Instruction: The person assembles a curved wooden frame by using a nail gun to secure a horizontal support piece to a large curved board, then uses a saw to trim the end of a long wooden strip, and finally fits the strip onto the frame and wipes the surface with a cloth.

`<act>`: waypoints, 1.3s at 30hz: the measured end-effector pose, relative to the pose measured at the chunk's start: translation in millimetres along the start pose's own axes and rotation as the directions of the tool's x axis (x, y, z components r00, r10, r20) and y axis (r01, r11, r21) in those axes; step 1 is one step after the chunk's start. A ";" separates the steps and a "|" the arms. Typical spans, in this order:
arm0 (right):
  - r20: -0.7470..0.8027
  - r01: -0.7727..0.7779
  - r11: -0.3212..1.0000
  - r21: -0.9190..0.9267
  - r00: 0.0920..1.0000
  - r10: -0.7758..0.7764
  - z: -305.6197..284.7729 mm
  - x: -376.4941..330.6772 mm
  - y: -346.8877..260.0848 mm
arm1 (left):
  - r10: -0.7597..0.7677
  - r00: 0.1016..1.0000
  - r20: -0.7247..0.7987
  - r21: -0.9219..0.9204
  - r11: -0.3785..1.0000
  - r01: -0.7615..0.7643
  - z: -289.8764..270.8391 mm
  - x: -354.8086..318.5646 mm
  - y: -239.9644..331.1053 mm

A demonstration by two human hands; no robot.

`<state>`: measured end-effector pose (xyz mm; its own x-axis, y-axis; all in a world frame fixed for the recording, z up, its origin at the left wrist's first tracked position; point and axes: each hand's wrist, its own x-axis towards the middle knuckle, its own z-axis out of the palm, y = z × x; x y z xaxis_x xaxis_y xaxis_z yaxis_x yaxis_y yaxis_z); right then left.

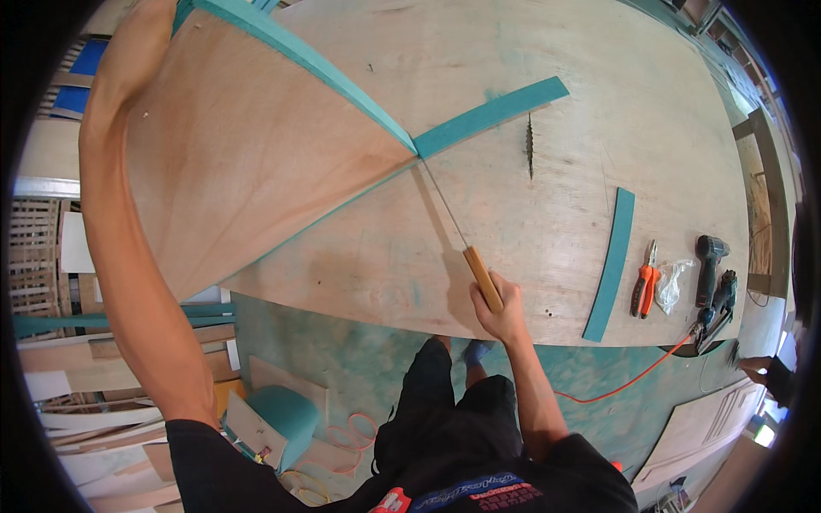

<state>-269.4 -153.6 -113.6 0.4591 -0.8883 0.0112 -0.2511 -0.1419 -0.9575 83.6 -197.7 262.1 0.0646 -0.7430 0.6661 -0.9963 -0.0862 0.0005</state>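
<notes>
My right hand [499,306] is wrapped tight round the wooden handle of a long thin knife [453,229]. The blade runs up across the workbench [599,51] to the point where the lifted plywood sheet [248,162] meets the teal edge strip [492,115].

My left hand [141,21] reaches far up to the top corner of that sheet, holding it tilted off the bench; fingers are out of sight at the frame edge, so I cannot tell how they grip.

Progress, as I judge it: one teal strip lies loose beyond the blade tip, and a second [611,265] lies free further right, so some trimming looks done. The long teal edge [299,56] along the raised sheet is still attached.

Orange pliers [645,280], a plastic bag [671,282] and a power drill [710,265] sit at the bench's right end.
</notes>
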 end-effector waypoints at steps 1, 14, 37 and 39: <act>0.001 -0.011 0.999 -0.037 1.000 0.011 -10.9 -1.1 3.7 | 0.002 1.000 0.012 -0.017 1.000 -0.002 8.5 2.6 4.3; -0.238 -0.101 0.983 0.153 0.962 0.135 -59.7 -48.6 -79.4 | -0.246 0.907 0.342 0.092 0.969 0.228 -47.3 5.4 4.1; -0.327 -0.209 0.970 0.124 0.914 0.239 18.1 -250.8 -68.8 | 0.375 0.878 0.297 -0.217 0.922 -0.320 -45.7 -20.7 36.0; -0.320 -0.214 0.971 0.104 0.917 0.236 36.4 -252.8 -62.4 | 0.209 0.882 0.422 -0.450 0.893 0.004 -63.0 -30.5 88.4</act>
<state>-338.8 95.8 -67.2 0.0892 -0.9883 -0.1238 -0.2531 0.0978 -0.9625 -10.1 -140.9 288.8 -0.1267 -0.9536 0.2730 -0.9153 0.2185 0.3384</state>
